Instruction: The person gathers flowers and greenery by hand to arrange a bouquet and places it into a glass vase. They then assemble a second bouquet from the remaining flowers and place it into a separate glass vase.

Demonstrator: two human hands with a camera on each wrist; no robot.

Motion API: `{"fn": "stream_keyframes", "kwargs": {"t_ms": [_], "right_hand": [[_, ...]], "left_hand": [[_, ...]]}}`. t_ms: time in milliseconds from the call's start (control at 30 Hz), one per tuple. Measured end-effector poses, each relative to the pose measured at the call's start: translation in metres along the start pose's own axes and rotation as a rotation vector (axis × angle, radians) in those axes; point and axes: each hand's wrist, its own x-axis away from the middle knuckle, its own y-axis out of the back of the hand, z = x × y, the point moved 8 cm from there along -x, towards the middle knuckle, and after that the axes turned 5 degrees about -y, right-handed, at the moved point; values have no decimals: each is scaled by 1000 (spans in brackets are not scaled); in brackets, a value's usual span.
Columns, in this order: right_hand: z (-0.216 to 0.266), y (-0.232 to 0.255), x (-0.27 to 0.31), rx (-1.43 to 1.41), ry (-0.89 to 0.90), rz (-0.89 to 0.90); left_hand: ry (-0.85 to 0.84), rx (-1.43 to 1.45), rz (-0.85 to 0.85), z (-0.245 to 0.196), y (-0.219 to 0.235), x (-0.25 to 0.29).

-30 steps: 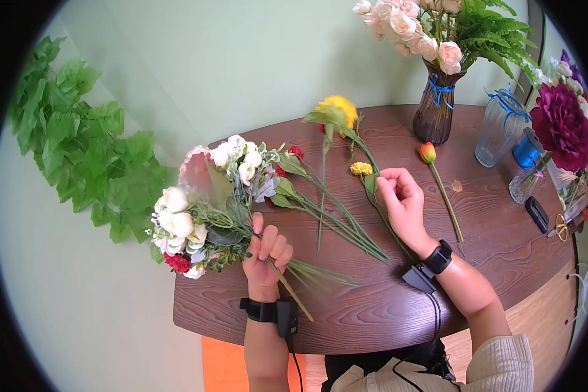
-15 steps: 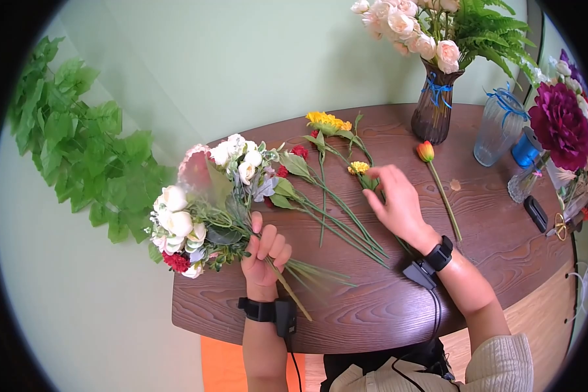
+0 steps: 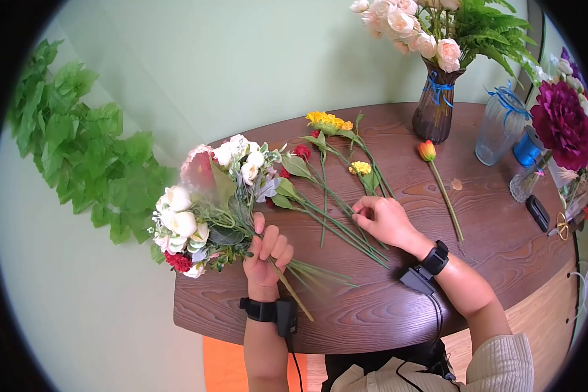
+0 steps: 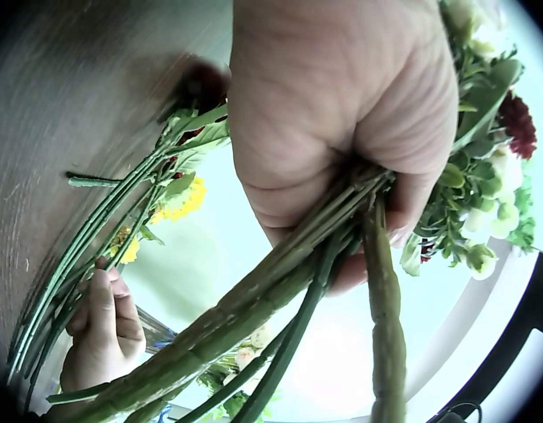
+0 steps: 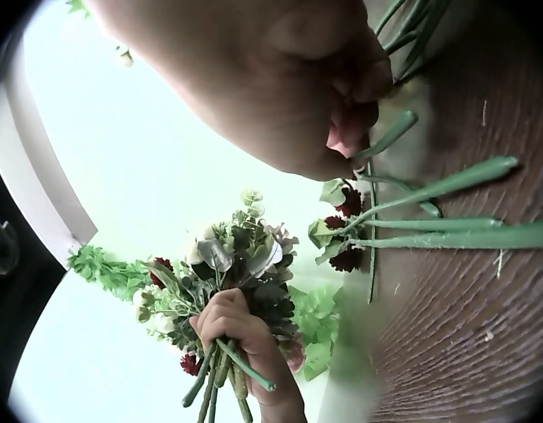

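Note:
My left hand grips a bouquet of white, pink and dark red flowers by its bunched stems, blooms to the left. In the left wrist view the left hand has its fingers wrapped round thick green stems. Over the table, my right hand pinches a thin green stem between thumb and fingertips; the right wrist view shows that stem at the fingertips. Red flowers with long stems lie beside the right hand; a large yellow flower and a small yellow one lie beyond it.
An orange tulip lies right of the right hand. Behind stand a dark vase of pale roses and a clear vase. Blue ribbon, a black case and scissors are at the right.
My right hand has let go of the yellow flower's stem, which dropped back to the table, then moved down and left to the other stems. The left hand has stayed on the bouquet.

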Motion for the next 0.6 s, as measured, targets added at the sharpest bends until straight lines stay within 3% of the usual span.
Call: {"fn": "stream_keyframes", "kwargs": {"t_ms": [167, 267, 433, 600], "right_hand": [[5, 7, -3, -347, 3, -70], [17, 9, 3, -709, 3, -65], [49, 6, 21, -552, 194, -10], [62, -2, 29, -492, 251, 37]], "left_hand": [[-18, 3, 6, -2, -1, 0], [-10, 24, 22, -2, -1, 0], [-12, 36, 22, -3, 0, 0], [-3, 23, 23, -1, -1, 0]]}}
